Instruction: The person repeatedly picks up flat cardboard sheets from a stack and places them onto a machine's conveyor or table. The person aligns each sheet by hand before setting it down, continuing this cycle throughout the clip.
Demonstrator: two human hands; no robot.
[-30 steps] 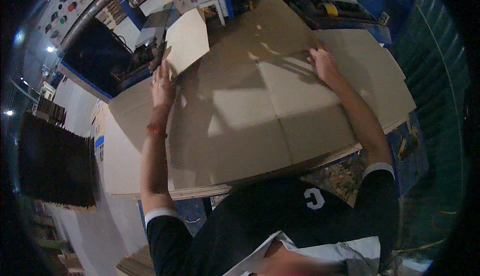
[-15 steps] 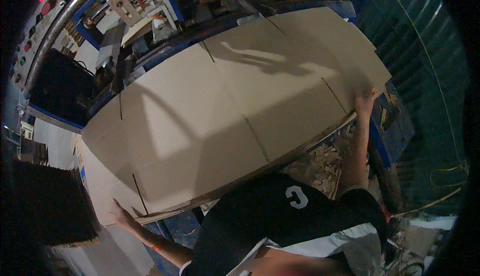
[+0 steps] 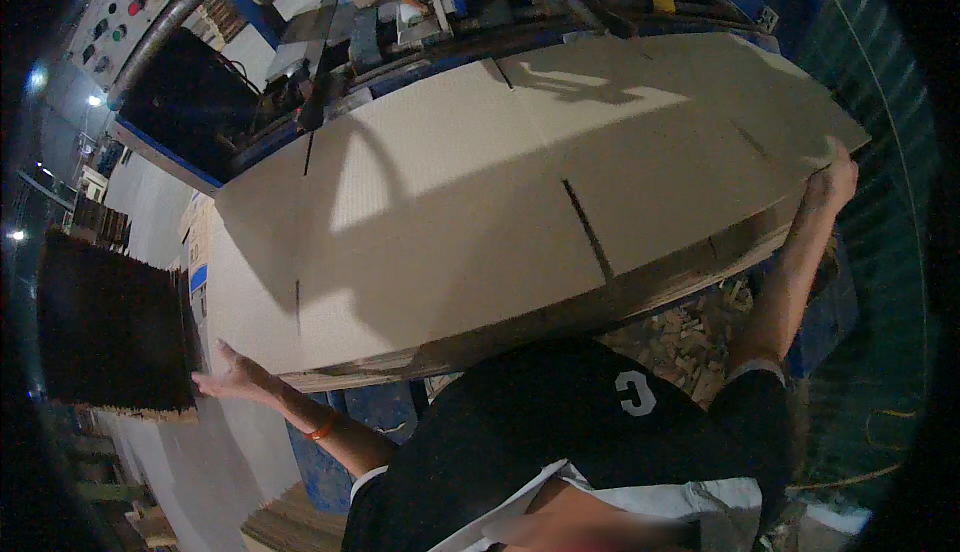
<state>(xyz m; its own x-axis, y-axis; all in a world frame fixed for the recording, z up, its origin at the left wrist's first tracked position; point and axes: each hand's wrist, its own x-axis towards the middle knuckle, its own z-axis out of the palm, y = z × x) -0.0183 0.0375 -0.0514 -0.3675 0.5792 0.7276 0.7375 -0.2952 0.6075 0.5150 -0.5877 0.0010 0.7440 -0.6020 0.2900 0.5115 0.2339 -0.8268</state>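
A wide slotted cardboard sheet [image 3: 450, 222] lies on top of a stack of cardboard sheets [image 3: 690, 262] in front of me. My right hand [image 3: 833, 182] is closed on the sheet's right near corner, its thumb along the top. That end stands a little above the stack, whose edges show underneath. Beside the left near corner is my left hand [image 3: 240, 376], thumb and fingers spread, holding nothing; I cannot tell whether it touches the edge.
A blue machine with rollers and a metal bar [image 3: 190, 27] runs along the far side; its button panel [image 3: 125, 12] is at far left. A dark stack [image 3: 115, 322] stands left. Cardboard scraps [image 3: 690, 342] lie below the stack. A green corrugated wall [image 3: 880, 252] closes the right.
My right hand has moved right and the sheet's right end has risen with it. My left hand has opened beside the left corner. The whole view has shifted.
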